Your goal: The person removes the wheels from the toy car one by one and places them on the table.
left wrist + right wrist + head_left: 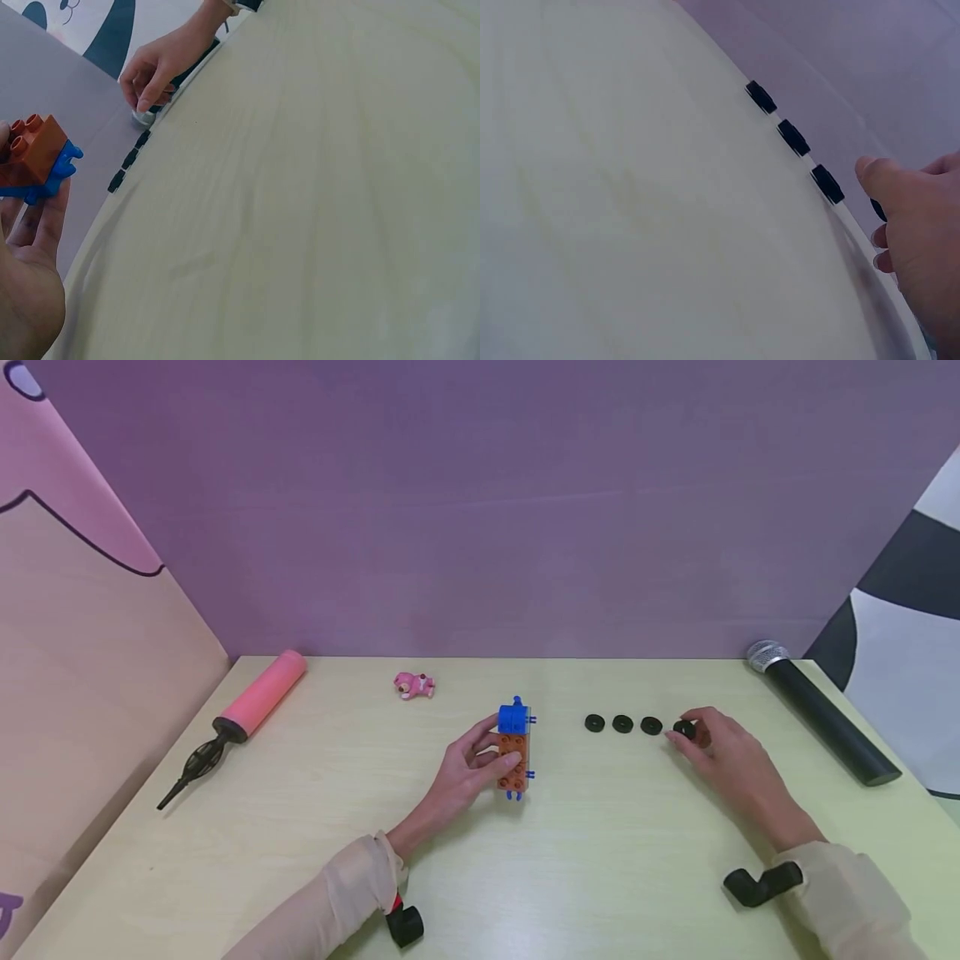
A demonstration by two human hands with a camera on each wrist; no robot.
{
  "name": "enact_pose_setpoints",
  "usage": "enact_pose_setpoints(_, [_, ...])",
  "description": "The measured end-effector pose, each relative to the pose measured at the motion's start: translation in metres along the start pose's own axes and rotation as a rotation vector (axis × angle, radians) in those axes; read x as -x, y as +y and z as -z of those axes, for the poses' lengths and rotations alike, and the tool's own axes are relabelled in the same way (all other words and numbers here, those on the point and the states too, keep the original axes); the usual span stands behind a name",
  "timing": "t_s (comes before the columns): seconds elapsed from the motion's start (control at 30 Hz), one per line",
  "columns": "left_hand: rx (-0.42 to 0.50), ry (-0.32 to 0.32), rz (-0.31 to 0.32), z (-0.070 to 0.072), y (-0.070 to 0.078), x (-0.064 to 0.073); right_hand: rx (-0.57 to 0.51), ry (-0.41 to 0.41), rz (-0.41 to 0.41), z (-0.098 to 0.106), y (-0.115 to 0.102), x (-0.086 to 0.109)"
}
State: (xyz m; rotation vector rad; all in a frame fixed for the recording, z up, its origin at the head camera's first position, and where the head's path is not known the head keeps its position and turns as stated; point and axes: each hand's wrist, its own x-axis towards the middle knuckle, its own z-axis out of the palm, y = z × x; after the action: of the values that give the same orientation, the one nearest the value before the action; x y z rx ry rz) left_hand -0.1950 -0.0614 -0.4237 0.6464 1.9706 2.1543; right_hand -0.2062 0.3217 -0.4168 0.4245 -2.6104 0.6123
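Observation:
In the head view my left hand (471, 766) grips a toy vehicle base (513, 745) made of an orange studded block on a blue chassis, with a blue block at its far end. Blue axle pegs stick out from its right side. The left wrist view shows the orange studs and blue underside of this base (34, 154) above the palm. My right hand (731, 760) pinches a small black wheel (684, 729) between thumb and fingers. To the left of it, three more black wheels (622, 724) lie flat in a row on the table.
A pink bear figure (415, 685) lies toward the back of the table (585, 877). At the left is a pink hand pump (266, 693) with a black nozzle. A black microphone (821, 714) lies near the right edge. A purple panel (480, 510) rises behind.

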Motion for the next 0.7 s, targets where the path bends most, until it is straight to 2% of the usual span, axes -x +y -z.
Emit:
enact_pose_setpoints(0.23, [-0.012, 0.006, 0.006, 0.000, 0.002, 0.001, 0.015, -0.041, -0.008, -0.002, 0.012, -0.004])
enact_pose_setpoints(0.7, [-0.008, -0.005, 0.001, 0.001, 0.000, 0.000, 0.018, -0.081, -0.037, -0.002, 0.020, -0.010])
